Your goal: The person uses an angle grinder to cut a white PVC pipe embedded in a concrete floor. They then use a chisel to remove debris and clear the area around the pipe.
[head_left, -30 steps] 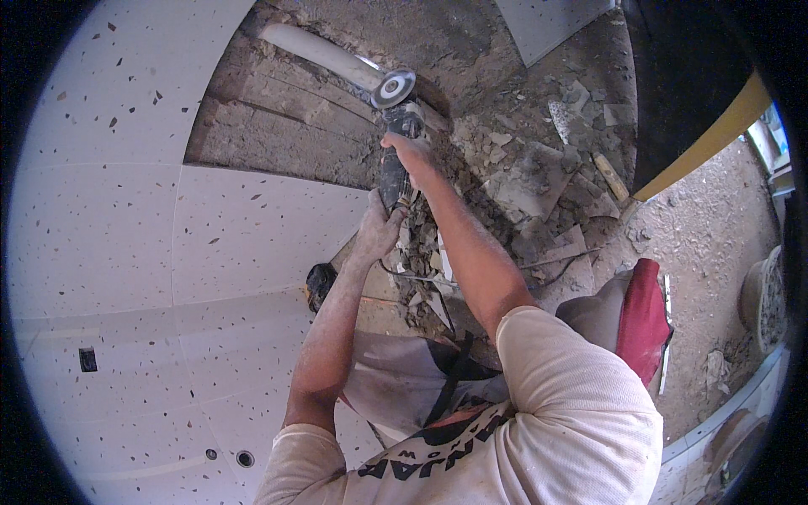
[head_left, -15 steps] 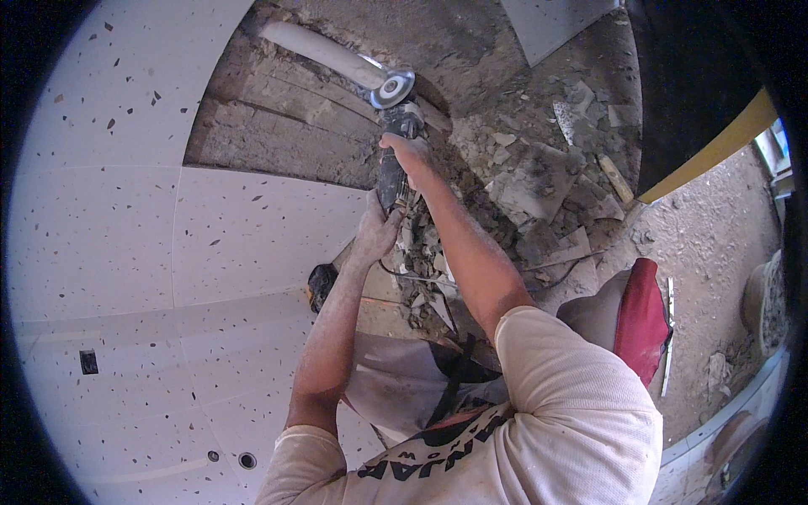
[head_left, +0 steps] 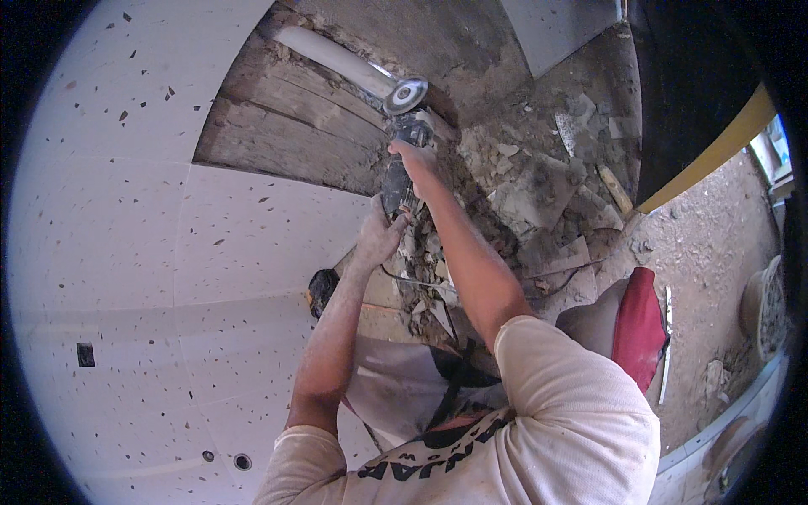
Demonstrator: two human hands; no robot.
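Both my hands are closed around a dark angle grinder [head_left: 396,181] with a round metal disc [head_left: 406,95] at its far end. My right hand [head_left: 417,164] grips the body near the head. My left hand [head_left: 379,231], pale with dust, wraps the rear end, where a cord runs off. The disc is at the near end of a white plastic pipe [head_left: 332,57]; whether it touches the pipe I cannot tell. The pipe lies along a rough, opened patch of brown masonry [head_left: 286,126].
Speckled white tiles [head_left: 269,210] cover the left side. Broken tile and rubble [head_left: 539,185] lie right of the grinder. A black panel with a yellow edge [head_left: 707,160] stands at the right. A dark bundle [head_left: 322,290] is beside my left forearm.
The whole view has shifted slightly, and the grinder appears a little further right. The disc's face and rim look turned a bit. Both hands keep their grip.
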